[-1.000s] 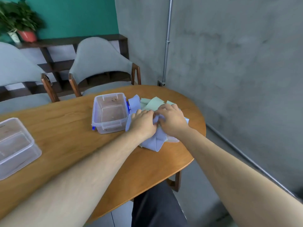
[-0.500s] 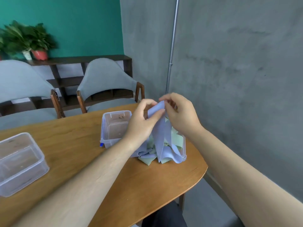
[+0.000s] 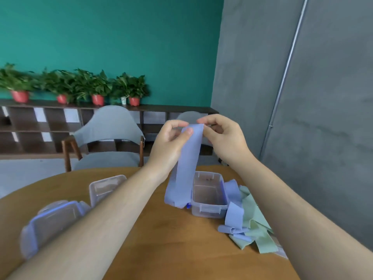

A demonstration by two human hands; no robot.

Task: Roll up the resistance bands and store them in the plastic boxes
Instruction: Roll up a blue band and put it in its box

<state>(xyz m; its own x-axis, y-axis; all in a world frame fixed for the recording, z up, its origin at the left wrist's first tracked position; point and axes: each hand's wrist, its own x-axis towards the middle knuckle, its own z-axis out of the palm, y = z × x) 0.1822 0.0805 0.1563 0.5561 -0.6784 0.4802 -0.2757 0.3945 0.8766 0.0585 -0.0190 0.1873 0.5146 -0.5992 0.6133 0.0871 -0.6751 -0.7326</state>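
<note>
Aloft, blue band point(image 3: 187, 168), top edge in pinch of left hand point(image 3: 169, 143) and right hand point(image 3: 227, 138), tail beside open box point(image 3: 207, 212)

I can't read any text, label, brand or number in this view. The blue band point(image 3: 187, 158) and the open plastic box point(image 3: 207, 212) look unmarked from here; the lidded box point(image 3: 52, 223) at near left is too motion-blurred to tell
</note>
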